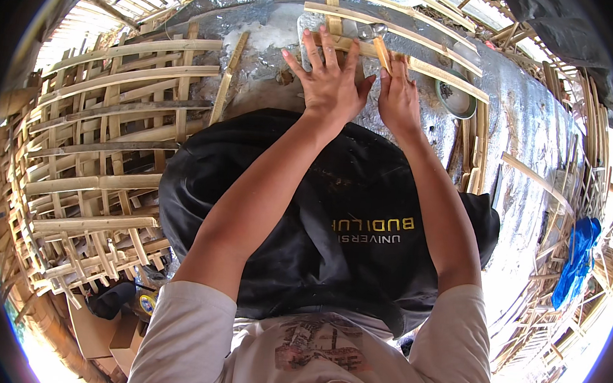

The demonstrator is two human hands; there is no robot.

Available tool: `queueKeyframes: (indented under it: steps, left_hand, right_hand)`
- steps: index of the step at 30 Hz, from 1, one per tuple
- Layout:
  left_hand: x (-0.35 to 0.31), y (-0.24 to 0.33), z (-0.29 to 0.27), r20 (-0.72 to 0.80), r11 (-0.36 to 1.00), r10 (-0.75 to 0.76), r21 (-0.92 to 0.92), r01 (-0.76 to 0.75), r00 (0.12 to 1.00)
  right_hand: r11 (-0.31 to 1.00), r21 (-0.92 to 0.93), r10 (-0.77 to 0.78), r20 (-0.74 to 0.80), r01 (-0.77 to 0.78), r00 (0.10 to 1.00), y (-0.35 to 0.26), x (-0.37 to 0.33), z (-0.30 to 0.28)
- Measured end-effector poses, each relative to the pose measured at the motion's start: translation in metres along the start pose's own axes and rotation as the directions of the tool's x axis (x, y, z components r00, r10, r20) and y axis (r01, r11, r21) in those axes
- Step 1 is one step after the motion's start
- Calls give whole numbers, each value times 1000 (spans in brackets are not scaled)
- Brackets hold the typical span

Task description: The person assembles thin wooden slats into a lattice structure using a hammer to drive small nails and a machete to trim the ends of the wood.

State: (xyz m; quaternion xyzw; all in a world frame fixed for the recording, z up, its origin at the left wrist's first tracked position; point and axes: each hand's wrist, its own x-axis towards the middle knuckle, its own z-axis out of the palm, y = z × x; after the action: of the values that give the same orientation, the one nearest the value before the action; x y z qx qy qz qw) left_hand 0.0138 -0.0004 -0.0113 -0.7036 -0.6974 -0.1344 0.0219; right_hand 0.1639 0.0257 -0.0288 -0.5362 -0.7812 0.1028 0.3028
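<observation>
My left hand (329, 82) lies with fingers spread over a bamboo slat (424, 64), pressing near where it crosses a short upright strip (333, 23). A pale grey block (308, 26) shows beneath that crossing. Just to the right, my right hand (399, 96) is closed round the wooden handle of a hammer (382, 52). The hammer's shiny metal head points away from me, over the slats. Several long slats (378, 20) run side by side beyond my hands. Black cloth (305, 212) covers my lap under both forearms.
A round bowl (471, 111) with small contents sits right of my right hand. Woven bamboo panels (116, 119) are stacked at left, beside a loose strip (229, 76). Blue cloth (576, 262) hangs at right among bamboo strips. Grey sheeting (525, 113) covers the ground.
</observation>
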Motion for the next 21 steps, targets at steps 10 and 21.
queueKeyframes:
  steps: [10,21]
  left_hand:
    - [1,5,-7,80,995,-30,93,22,996]
    - [1,3,-9,116,995,-56,90,46,992]
  right_hand:
    - [1000,4,-1,-77,2,997,-18,16,-32]
    - [972,185,121,143,-146,982,-54,17,-43]
